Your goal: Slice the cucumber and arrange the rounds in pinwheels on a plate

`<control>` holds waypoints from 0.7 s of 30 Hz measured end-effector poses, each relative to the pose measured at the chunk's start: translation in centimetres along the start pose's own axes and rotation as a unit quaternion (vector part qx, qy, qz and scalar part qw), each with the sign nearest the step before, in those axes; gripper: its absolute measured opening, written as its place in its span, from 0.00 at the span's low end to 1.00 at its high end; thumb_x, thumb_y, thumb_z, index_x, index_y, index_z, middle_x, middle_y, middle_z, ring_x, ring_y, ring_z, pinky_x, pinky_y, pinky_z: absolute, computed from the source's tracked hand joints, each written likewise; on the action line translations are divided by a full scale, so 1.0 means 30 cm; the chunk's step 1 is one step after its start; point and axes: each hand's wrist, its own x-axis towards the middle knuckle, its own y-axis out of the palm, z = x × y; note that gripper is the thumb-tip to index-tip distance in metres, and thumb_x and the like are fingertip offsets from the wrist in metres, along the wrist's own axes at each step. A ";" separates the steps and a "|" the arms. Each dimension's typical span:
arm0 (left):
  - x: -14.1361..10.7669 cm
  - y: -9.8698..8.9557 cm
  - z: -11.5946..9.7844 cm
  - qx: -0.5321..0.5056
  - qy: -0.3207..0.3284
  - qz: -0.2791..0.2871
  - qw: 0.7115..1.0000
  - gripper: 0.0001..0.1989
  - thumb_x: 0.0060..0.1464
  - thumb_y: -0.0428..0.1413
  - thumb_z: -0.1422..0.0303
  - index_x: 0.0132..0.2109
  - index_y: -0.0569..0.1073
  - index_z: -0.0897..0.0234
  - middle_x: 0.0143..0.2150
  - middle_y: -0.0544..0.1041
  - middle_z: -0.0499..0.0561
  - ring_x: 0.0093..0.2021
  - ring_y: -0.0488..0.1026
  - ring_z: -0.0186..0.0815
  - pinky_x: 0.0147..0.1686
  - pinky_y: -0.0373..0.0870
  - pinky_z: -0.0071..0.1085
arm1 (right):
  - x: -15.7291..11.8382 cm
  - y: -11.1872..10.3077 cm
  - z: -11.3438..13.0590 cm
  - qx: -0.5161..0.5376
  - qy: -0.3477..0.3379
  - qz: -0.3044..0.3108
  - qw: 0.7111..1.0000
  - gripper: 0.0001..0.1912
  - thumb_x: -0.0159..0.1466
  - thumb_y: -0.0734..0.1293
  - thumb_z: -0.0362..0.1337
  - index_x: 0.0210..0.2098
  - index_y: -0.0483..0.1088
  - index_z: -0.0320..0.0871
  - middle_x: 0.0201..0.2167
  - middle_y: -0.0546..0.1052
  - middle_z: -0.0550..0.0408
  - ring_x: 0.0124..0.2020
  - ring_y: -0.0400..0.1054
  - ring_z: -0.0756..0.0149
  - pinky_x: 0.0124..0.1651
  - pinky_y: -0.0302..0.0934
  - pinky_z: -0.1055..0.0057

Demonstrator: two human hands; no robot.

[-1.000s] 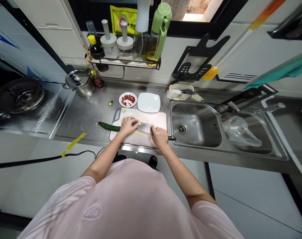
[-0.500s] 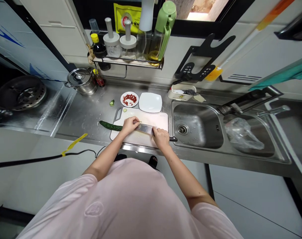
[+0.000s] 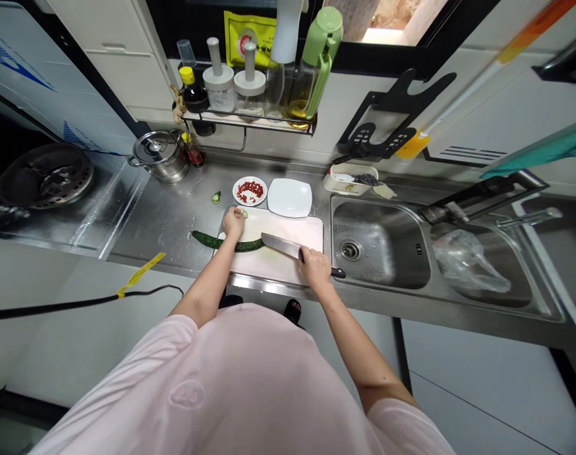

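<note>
A long green cucumber (image 3: 250, 246) lies across the left part of the white cutting board (image 3: 292, 268). My right hand (image 3: 315, 265) is closed around the handle of a knife (image 3: 282, 244), whose blade tip is beside the cucumber's right end. Beyond the cucumber, my left hand (image 3: 234, 222) is at the board's upper left, fingers pinched at a small pale green slice (image 3: 243, 213). My left forearm passes over the cucumber. Just behind the board stand a round plate of chopped red pieces (image 3: 250, 201) and a bare white square plate (image 3: 289, 198).
Green scraps (image 3: 216, 197) lie left of the round plate. A steel pot (image 3: 160, 158) stands farther left, near a black pan (image 3: 45, 174). To the right is a double sink (image 3: 380, 243) with a plastic bag (image 3: 470, 260). A bottle rack (image 3: 250, 122) hangs behind.
My left hand has left the cucumber's right end and moved away from me to the slice at the board's upper left. The knife's blade has tilted, and more of the cucumber shows.
</note>
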 end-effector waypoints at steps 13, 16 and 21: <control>0.043 0.014 -0.034 0.139 0.014 -0.001 0.990 0.10 0.53 0.51 0.70 0.43 0.73 0.55 0.41 0.79 0.51 0.46 0.73 0.42 0.48 0.59 0.39 | 0.005 0.018 -0.016 0.014 0.010 -0.020 1.000 0.15 0.64 0.63 0.40 0.49 0.67 0.42 0.40 0.76 0.47 0.41 0.68 0.59 0.40 0.50 0.69; 0.039 0.013 -0.031 0.159 0.029 0.010 0.987 0.13 0.55 0.50 0.70 0.44 0.75 0.56 0.43 0.79 0.54 0.47 0.72 0.43 0.47 0.59 0.39 | 0.008 0.021 -0.017 0.017 0.009 -0.023 1.000 0.15 0.64 0.64 0.41 0.48 0.67 0.43 0.40 0.76 0.48 0.41 0.68 0.59 0.39 0.50 0.69; 0.035 0.012 -0.028 0.186 0.054 0.018 0.981 0.15 0.56 0.49 0.69 0.46 0.77 0.57 0.44 0.78 0.56 0.46 0.72 0.44 0.46 0.59 0.39 | 0.010 0.021 -0.014 0.017 0.012 -0.013 1.000 0.15 0.65 0.63 0.41 0.48 0.67 0.43 0.40 0.76 0.48 0.41 0.69 0.59 0.39 0.50 0.68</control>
